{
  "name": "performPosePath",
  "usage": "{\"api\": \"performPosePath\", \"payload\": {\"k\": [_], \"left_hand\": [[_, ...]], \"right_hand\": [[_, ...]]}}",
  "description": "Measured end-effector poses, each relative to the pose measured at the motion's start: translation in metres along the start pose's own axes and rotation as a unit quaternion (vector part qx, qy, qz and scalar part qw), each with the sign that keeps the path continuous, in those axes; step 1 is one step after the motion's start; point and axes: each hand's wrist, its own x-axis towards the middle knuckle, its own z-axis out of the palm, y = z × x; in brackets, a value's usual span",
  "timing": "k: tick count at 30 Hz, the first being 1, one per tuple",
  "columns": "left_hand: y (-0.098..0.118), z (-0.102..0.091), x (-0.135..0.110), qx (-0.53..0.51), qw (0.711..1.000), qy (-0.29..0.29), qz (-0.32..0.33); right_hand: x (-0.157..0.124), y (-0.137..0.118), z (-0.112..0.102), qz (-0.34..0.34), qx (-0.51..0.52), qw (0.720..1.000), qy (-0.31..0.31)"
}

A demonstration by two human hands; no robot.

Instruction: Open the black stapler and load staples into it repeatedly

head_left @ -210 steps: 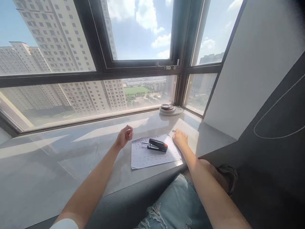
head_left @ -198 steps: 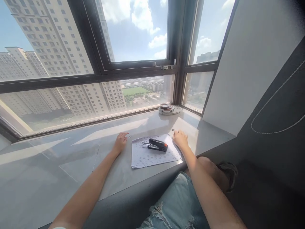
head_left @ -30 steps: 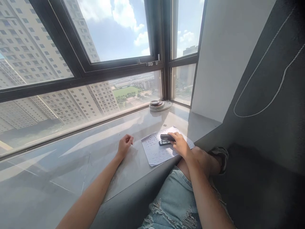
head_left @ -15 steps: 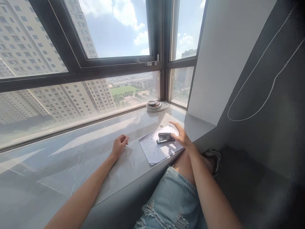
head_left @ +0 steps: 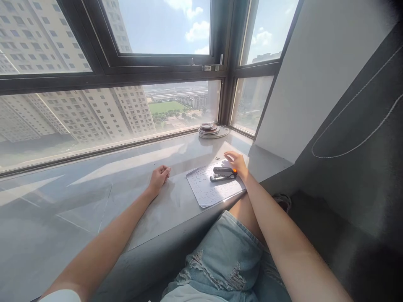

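On the pale window ledge lie written sheets of paper (head_left: 201, 188), a corner curled at the near edge. A black stapler (head_left: 222, 175) with an orange end rests on them, its top arm raised at an angle from the base. My right hand (head_left: 238, 163) is just beyond the stapler's orange end, fingers bent and apart, with nothing seen in them. Close to its fingertips are small staple strips (head_left: 217, 158). To the left of the paper, my left hand (head_left: 158, 180) rests on the ledge with its fingers curled; the inside of its grip is hidden.
A stack of plates (head_left: 208, 131) stands in the window corner. Dark-framed windows (head_left: 113, 77) run along the back of the ledge (head_left: 135, 161). My legs in torn denim shorts (head_left: 217, 256) are below its front edge. A beaded cord (head_left: 355, 147) hangs at the right.
My right hand has moved off the stapler to its far side, near the staple strips, uncovering the orange end. The left hand stays in place. The view has shifted slightly.
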Motion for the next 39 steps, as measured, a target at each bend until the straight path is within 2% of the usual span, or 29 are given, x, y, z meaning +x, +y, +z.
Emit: {"api": "performPosePath", "payload": {"k": [3, 5, 8, 10, 12, 14, 16, 20, 22, 25, 28, 30, 33, 35, 39], "left_hand": [[0.001, 0.0, -0.001, -0.003, 1.0, -0.001, -0.008], [0.0, 0.0, -0.001, -0.007, 1.0, -0.003, -0.01], [0.0, -0.001, 0.0, -0.011, 1.0, -0.001, -0.01], [-0.001, -0.001, 0.001, -0.015, 1.0, 0.0, -0.012], [-0.001, -0.002, 0.001, -0.019, 1.0, 0.001, -0.013], [-0.001, -0.002, 0.001, -0.027, 1.0, 0.0, -0.013], [-0.001, -0.002, 0.0, -0.041, 0.999, 0.001, -0.013], [-0.002, -0.004, 0.002, -0.075, 0.997, -0.002, -0.021], [-0.001, -0.012, 0.006, -0.084, 0.996, -0.005, -0.017], [0.0, -0.031, 0.015, -0.131, 0.991, -0.027, 0.007], [0.002, -0.048, 0.019, -0.229, 0.972, -0.046, 0.028], [0.001, -0.051, 0.02, -0.267, 0.963, -0.043, 0.021], [-0.003, -0.045, 0.02, -0.257, 0.964, -0.065, -0.003], [-0.007, -0.041, 0.02, -0.234, 0.968, -0.089, -0.008], [-0.011, -0.038, 0.021, -0.215, 0.971, -0.107, -0.007]], "right_hand": [[0.005, -0.009, -0.003, 0.026, 0.011, 0.998, 0.055], [0.009, -0.02, -0.005, 0.045, 0.01, 0.998, 0.05], [0.005, -0.039, -0.009, 0.055, -0.009, 0.997, -0.055], [-0.002, -0.051, -0.011, 0.024, -0.03, 0.992, -0.122], [-0.011, -0.06, -0.011, -0.029, -0.049, 0.988, -0.146], [-0.019, -0.061, -0.009, -0.067, -0.07, 0.986, -0.138], [-0.023, -0.057, -0.007, -0.067, -0.099, 0.987, -0.11], [-0.023, -0.044, -0.01, -0.006, -0.111, 0.994, -0.021], [-0.022, -0.043, -0.014, 0.016, -0.094, 0.995, -0.001], [-0.024, -0.051, -0.019, 0.0, -0.028, 0.999, -0.046], [-0.03, -0.062, -0.016, -0.039, 0.04, 0.995, -0.085], [-0.034, -0.065, -0.01, -0.049, 0.03, 0.992, -0.108], [-0.037, -0.064, 0.001, -0.048, -0.018, 0.986, -0.158], [-0.037, -0.059, 0.005, -0.036, 0.004, 0.989, -0.142], [-0.028, -0.044, 0.004, 0.007, 0.106, 0.994, -0.003]]}}
